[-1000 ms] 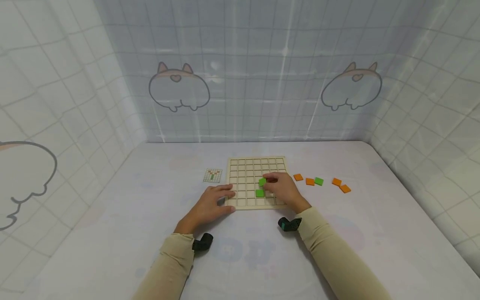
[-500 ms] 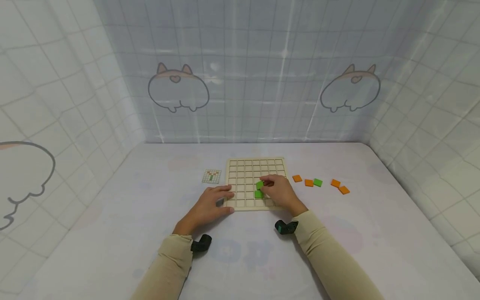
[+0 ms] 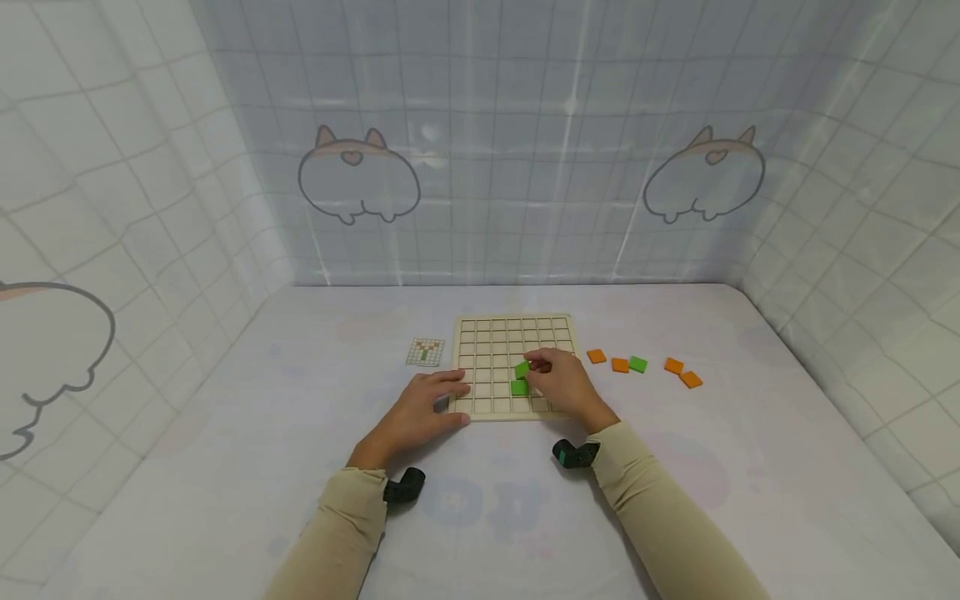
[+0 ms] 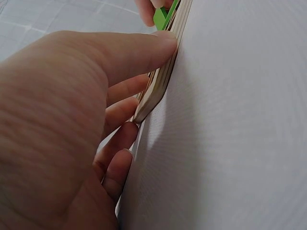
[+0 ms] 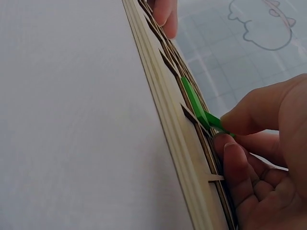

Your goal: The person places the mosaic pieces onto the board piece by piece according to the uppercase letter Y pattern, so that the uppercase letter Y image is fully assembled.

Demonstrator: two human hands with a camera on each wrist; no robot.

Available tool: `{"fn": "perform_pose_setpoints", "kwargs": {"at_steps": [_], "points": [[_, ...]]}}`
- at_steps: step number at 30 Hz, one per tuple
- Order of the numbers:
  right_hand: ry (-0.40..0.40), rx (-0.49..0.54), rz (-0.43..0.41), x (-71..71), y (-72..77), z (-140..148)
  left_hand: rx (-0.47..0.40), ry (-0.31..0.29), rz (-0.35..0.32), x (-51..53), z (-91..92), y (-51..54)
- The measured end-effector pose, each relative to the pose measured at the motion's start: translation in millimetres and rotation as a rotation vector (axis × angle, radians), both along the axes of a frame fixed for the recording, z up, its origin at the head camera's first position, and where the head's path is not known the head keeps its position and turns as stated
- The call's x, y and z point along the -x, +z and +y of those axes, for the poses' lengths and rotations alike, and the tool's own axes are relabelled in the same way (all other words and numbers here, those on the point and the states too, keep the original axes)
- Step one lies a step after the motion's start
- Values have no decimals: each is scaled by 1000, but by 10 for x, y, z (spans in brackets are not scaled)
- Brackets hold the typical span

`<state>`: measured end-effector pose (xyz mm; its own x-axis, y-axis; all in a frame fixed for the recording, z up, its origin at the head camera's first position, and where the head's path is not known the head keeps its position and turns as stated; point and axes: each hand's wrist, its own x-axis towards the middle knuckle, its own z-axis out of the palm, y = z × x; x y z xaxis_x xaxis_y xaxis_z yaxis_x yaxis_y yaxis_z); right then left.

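Observation:
A pale wooden grid board [image 3: 482, 331] lies flat in the middle of the table. Between thumb and fingers, my right hand [image 3: 566, 383] pinches a green square tile [image 3: 522, 369] over the board. The right wrist view shows this tile [image 5: 216, 123] tilted, one edge down by a second green tile [image 5: 194, 101]. That second tile [image 3: 520, 388] sits in a cell nearer the board's front. My left hand [image 3: 422, 410] rests at the board's left front corner, fingers extended over the left edge. In the left wrist view the thumb [image 4: 144, 50] touches the board's edge.
A small printed pattern card [image 3: 425, 352] lies left of the board. To the right are several loose orange tiles, such as one near the board [image 3: 596, 357] and one farther out [image 3: 691, 380], plus a green tile [image 3: 637, 364]. Behind the table hangs a tile-patterned curtain [image 3: 517, 183].
My right hand has shifted slightly towards the board's front, bringing the pinched green tile closer to the seated one. The left hand stays in place.

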<state>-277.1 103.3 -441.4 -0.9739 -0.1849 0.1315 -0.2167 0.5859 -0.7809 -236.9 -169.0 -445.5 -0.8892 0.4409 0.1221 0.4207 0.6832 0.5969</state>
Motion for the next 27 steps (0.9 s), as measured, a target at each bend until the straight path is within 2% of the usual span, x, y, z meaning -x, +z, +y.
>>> {"fn": "perform_pose_setpoints", "kwargs": {"at_steps": [8, 18, 27], "points": [[9, -6, 10, 18, -23, 8, 6, 5, 1, 1, 5, 3], [0, 12, -26, 6, -55, -1, 5, 9, -12, -16, 23, 27], [7, 15, 2, -24, -15, -16, 5, 15, 0, -25, 16, 24]]}}
